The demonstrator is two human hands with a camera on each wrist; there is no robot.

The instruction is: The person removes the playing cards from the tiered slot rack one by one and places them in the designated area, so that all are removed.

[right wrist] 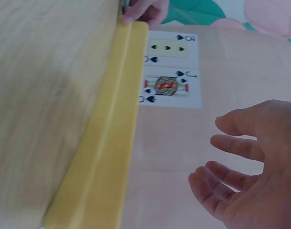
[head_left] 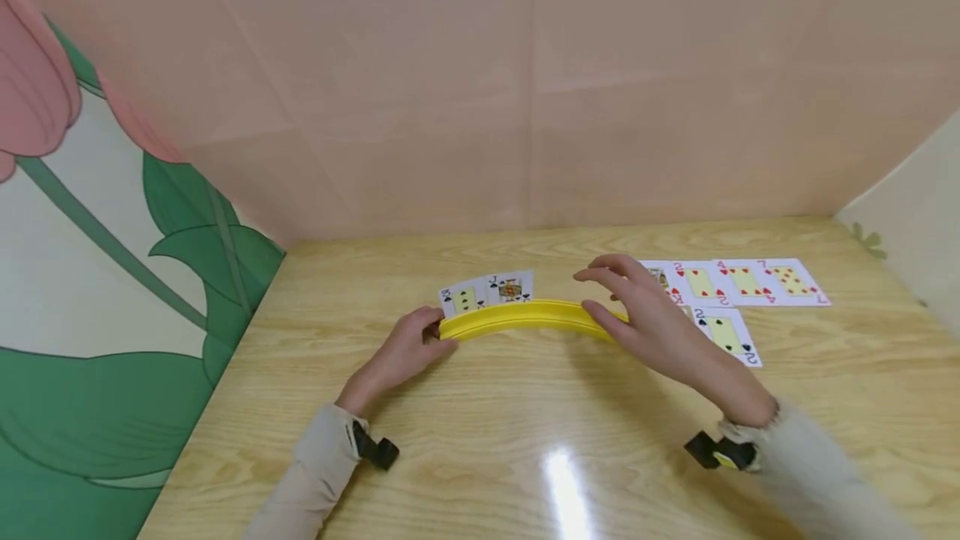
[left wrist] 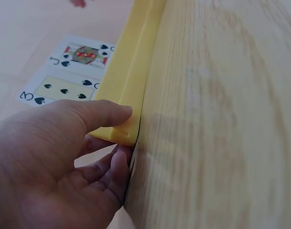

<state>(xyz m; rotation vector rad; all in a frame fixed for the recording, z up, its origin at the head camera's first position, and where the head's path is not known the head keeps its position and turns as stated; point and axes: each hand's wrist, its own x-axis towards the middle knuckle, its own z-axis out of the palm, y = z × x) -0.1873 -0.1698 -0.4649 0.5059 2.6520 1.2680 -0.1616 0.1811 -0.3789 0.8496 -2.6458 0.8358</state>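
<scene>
A curved yellow card holder [head_left: 517, 317] lies on the wooden table. At its left end, my left hand [head_left: 401, 350] pinches it, the thumb on the near side in the left wrist view. Two playing cards stand in its slot: the three of spades [right wrist: 168, 47] and, beside it, the jack of spades [right wrist: 167, 87]. Over the holder's right end hovers my right hand [head_left: 660, 332], fingers loosely bent and apart. In the right wrist view nothing is between those fingers. From the head view, this hand partly hides the holder's right end and some cards behind it.
Right of the holder, a row of face-up cards includes a red two [head_left: 699, 282], a red four [head_left: 745, 282] and a red seven [head_left: 792, 282]. Below them lies the two of spades [head_left: 726, 335], overlapping a mostly hidden card. A pinkish wall [head_left: 525, 107] rises behind the table [head_left: 465, 440].
</scene>
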